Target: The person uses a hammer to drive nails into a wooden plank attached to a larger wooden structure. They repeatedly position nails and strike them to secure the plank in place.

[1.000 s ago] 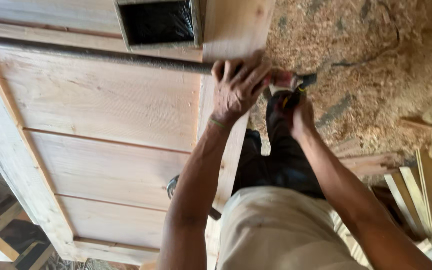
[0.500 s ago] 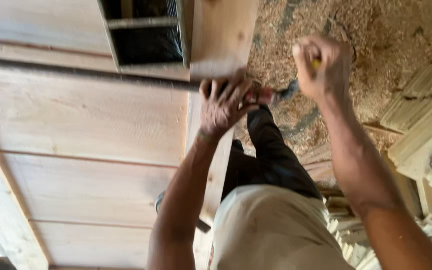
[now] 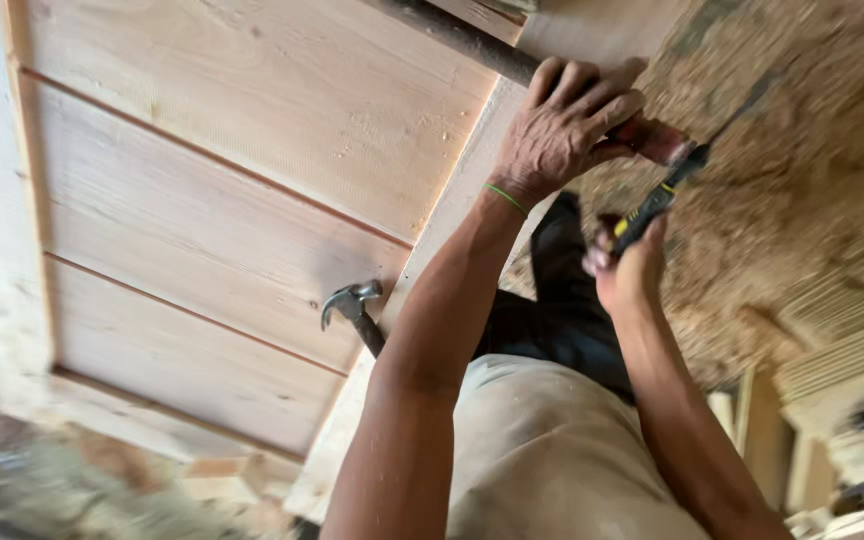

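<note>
My left hand (image 3: 562, 125) is closed around a tool with a reddish handle (image 3: 660, 142), held at the right edge of a pale wooden panel door (image 3: 252, 150). Just below it, my right hand (image 3: 624, 268) grips a black and yellow tool handle (image 3: 652, 205). That handle's far end meets the reddish handle. What tip either tool has is hidden. A thin green band circles my left wrist.
A claw hammer (image 3: 350, 305) lies on the door beside my left forearm. A dark pipe (image 3: 452, 35) crosses the door's top. Sawdust and shavings (image 3: 802, 150) cover the floor at right. Stacked wooden slats (image 3: 842, 340) lie at lower right.
My right hand, raised half a second ago, has come down, bringing its tool onto the reddish handle. My left hand keeps its grip. The view has shifted and tilted.
</note>
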